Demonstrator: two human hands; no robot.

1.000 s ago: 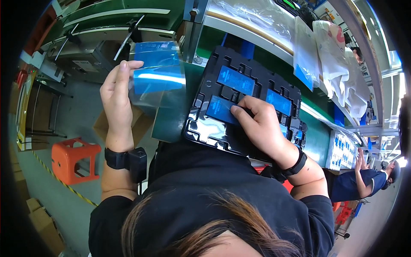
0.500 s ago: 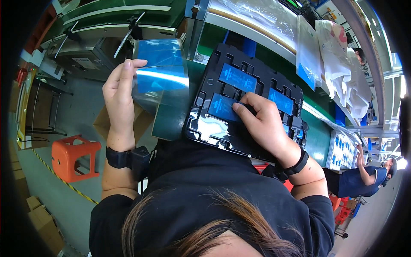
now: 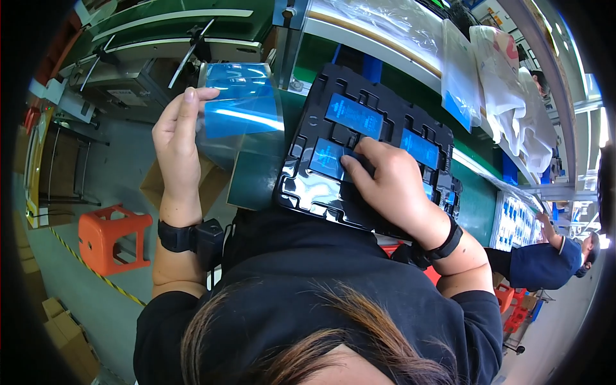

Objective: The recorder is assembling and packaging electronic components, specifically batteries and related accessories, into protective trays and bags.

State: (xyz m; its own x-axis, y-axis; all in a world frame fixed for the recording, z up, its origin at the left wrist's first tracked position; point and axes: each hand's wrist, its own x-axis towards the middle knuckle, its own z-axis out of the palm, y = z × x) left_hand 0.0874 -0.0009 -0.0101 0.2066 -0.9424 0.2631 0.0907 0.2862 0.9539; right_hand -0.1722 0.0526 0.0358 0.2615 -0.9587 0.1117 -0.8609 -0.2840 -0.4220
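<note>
My left hand (image 3: pixel 176 128) pinches the left edge of a clear plastic sheet with blue film patches (image 3: pixel 240 115), held up beside the table; light glares across it. In front of me, a black moulded tray (image 3: pixel 298 160) lies tilted, its near edge against my body. My right hand (image 3: pixel 394 176) is closed at the near-left flat blue battery (image 3: pixel 327 158), thumb and index finger at its right end, which they partly cover. Another blue battery (image 3: pixel 354 114) sits in the pocket beyond it, and a third blue battery (image 3: pixel 420 149) sits to the right.
The green tabletop (image 3: pixel 253 183) runs under the tray. A shelf with plastic wrap (image 3: pixel 385 29) spans the far side, and clear bags (image 3: pixel 494 83) hang from it. An orange stool (image 3: pixel 115 239) and a cardboard box (image 3: pixel 157 186) stand on the left floor. A person (image 3: pixel 545 263) works at far right.
My right thumb and fingers have shifted slightly left at the near-left battery. The plastic sheet has tilted a little in my left hand. The person at right has moved an arm.
</note>
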